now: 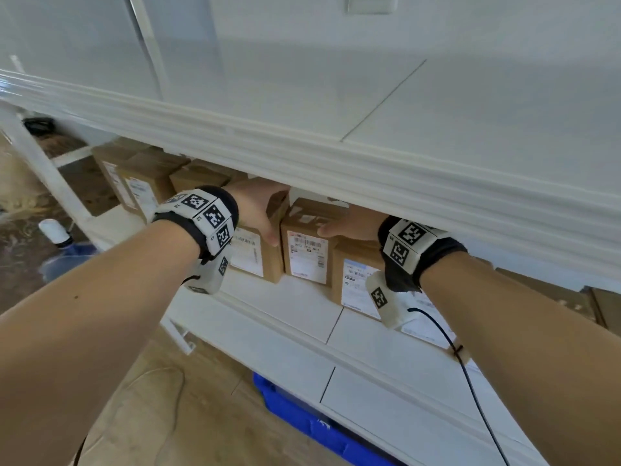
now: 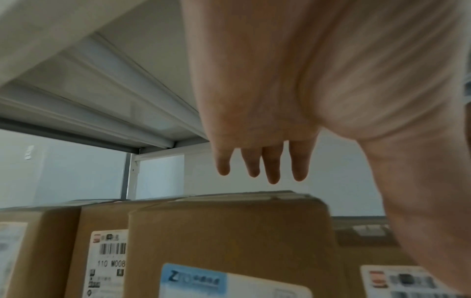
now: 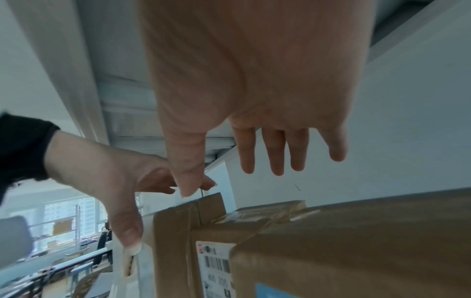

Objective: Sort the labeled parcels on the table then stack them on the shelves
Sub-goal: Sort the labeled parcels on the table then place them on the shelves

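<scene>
- White shelf (image 1: 295,307) carries a row of brown labeled parcels, standing upright.
- Left hand (image 1: 255,210) reaches over one parcel (image 1: 258,253); fingers (image 2: 272,167) straight, released, holding nothing.
- Middle parcel (image 1: 307,250) stands between both hands.
- Right hand (image 1: 353,227) above it, fingers (image 3: 275,153) extended, released.

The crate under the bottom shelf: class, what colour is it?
Bright blue. The crate shows best in the head view, on the floor below the shelf.
</scene>
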Available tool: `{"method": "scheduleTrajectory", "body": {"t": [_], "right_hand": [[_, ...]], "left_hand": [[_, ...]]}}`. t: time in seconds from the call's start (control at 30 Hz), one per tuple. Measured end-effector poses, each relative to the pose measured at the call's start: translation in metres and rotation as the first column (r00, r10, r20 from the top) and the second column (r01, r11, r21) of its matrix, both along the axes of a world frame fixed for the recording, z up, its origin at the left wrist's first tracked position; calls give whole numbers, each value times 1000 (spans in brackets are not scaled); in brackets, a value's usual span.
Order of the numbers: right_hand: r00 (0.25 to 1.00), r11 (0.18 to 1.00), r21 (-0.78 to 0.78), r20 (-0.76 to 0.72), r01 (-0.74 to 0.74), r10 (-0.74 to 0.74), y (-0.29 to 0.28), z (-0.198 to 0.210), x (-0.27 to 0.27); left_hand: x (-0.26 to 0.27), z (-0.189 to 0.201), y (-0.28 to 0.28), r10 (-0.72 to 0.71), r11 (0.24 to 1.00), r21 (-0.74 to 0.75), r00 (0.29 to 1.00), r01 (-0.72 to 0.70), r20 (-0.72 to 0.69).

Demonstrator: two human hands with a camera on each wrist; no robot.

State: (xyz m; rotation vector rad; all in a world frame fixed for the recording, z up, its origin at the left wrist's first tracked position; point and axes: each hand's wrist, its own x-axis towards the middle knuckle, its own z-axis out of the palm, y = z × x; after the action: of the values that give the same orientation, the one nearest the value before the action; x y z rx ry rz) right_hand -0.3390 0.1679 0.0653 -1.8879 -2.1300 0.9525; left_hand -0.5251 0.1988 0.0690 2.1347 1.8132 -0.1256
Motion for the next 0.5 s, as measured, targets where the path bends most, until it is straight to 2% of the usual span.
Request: {"method": "scheduleTrajectory", "body": {"t": [0.13,0.27,0.4,0.5], "right_hand": [[990,998,49,135,40,-46,24,-8,-25],[925,999,36,380,4,-18,45,-20,-53],[867,998,41,496,41,-56,55,-23,-74],[846,997,33,528,64,-71,53,-19,-84]], "left_hand": [[-23,-3,20,-89,996,-26,994,87,-58],[-44,-11,45,-249,968,-28,966,248,-64],[-61,-23,64,-375,923,52,923,380,-84],[-68,-27,73,-431,893,84,895,441,-115]]}}
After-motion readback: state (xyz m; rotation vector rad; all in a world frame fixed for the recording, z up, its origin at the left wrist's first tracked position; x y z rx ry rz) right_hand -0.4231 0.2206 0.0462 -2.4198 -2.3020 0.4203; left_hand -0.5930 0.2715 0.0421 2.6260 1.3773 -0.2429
